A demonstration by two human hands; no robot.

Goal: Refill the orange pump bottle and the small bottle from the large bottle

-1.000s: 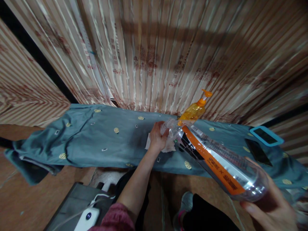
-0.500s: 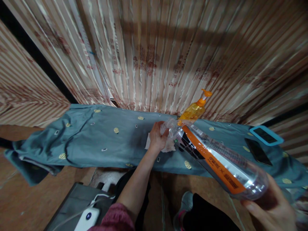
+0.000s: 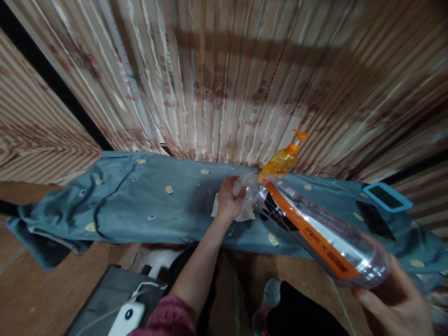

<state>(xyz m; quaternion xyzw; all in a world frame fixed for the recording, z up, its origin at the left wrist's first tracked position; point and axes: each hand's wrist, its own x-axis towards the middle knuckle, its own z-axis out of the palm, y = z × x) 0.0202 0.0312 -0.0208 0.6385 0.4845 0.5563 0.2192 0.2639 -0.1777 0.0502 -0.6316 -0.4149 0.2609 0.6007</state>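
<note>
A large clear plastic bottle (image 3: 311, 233) with an orange, black and silver label is held at a slant above the cloth. My right hand (image 3: 395, 298) grips its base, at the lower right. At the other end, the fingers of my left hand (image 3: 231, 198) are closed at the bottle's neck; whether a cap is between them cannot be made out. Beneath my left hand a white tissue (image 3: 247, 213) lies on the patterned blue-grey cloth (image 3: 122, 210). Just behind the neck stands an orange pump bottle (image 3: 280, 163), partly covered by the clear bottle.
At the cloth's right end lie a dark phone (image 3: 376, 219) and a blue-framed device (image 3: 388, 196). A striped curtain (image 3: 227, 84) hangs behind. Below left, a white power bank (image 3: 128, 319) with a cable rests on a grey case (image 3: 98, 294).
The clear bottle has turned very slightly about its length, its label shifting a little. Both hands keep almost the same places.
</note>
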